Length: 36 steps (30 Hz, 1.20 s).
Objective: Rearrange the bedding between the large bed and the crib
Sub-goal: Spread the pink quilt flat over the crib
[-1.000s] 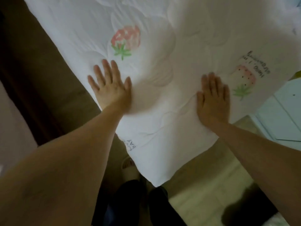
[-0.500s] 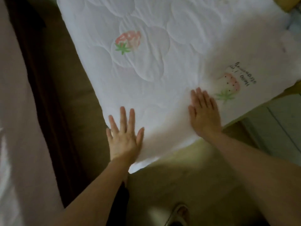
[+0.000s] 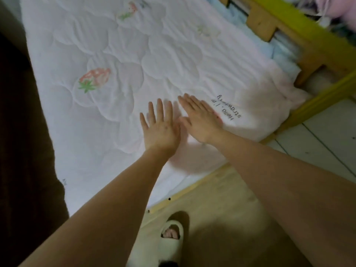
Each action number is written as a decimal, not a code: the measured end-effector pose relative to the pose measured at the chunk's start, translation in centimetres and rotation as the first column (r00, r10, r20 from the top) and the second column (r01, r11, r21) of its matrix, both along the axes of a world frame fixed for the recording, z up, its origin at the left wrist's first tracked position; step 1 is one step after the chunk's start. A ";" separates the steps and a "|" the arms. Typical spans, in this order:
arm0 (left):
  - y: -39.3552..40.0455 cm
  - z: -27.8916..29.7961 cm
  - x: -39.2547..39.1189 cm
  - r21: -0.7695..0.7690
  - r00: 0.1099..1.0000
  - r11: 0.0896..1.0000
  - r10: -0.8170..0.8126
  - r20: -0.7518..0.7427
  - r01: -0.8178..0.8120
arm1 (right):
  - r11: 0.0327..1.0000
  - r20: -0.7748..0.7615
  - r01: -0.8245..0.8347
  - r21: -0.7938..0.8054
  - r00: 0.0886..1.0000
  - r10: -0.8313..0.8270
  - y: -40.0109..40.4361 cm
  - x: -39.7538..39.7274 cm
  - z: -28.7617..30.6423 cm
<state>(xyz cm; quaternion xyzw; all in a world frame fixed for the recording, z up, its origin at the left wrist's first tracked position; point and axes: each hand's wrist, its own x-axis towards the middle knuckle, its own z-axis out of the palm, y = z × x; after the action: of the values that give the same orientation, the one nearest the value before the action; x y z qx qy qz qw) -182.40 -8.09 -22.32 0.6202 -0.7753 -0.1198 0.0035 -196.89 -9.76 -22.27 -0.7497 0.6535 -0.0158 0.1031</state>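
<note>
Now | quilt spread flat beside the yellow rail | left hand, right hand press it, fingers straight, holding nothing | likely soft, light, limp; pinch a corner by the rail

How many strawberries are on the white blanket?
3 plain: one strawberry left of the hands, one at the top, one faint upper right. Another may hide under the right hand.
</note>
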 end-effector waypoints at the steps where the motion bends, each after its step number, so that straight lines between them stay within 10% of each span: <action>1: -0.3 -1.8 0.0 -0.008 0.997 0.998 -0.060 0.044 0.060 | 0.999 -0.040 -0.048 -0.001 0.998 0.048 -1.3 -2.1 -1.1; 4: -0.5 -4.5 1.0 -0.041 0.961 0.968 -0.240 0.141 0.248 | 0.986 -0.105 0.164 -0.043 0.980 -0.168 -2.9 -9.8 -3.7; 8: -5.8 -3.5 -0.7 -0.112 0.913 0.907 -0.397 0.094 0.406 | 0.674 -0.079 0.737 -0.057 0.669 -0.739 -3.7 -16.9 -2.4; 13: -16.6 -1.9 -5.6 -0.142 0.992 0.988 0.034 -0.123 -0.052 | 0.957 0.049 0.169 -0.234 0.986 -0.162 -13.2 -8.1 -0.3; 17: -23.2 -3.1 -5.3 -0.102 0.955 0.953 0.273 -0.116 -0.285 | 0.976 0.023 -0.189 -0.111 0.981 0.193 -20.0 -4.2 -2.5; 23: -29.7 -3.3 -4.7 -0.087 0.982 0.978 0.184 -0.051 -0.188 | 0.909 -0.047 0.412 -0.064 0.908 -0.415 -25.9 -15.8 -2.4; 32: -36.2 -3.8 -3.7 -0.125 0.975 0.968 0.221 0.009 -0.218 | 0.955 -0.068 -0.268 -0.128 0.963 0.261 -40.9 -3.4 -1.4; 36: -37.5 -4.2 -3.6 -0.130 0.972 0.967 0.229 0.050 -0.221 | 0.982 0.020 0.168 -0.087 0.986 -0.167 -45.7 -12.6 -3.0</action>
<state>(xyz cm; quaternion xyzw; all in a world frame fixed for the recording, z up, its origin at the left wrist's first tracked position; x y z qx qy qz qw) -185.96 -45.62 -26.47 0.7062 -0.7056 -0.0503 0.0304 -209.50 -55.48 -25.25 -0.6958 0.7122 -0.0579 0.0722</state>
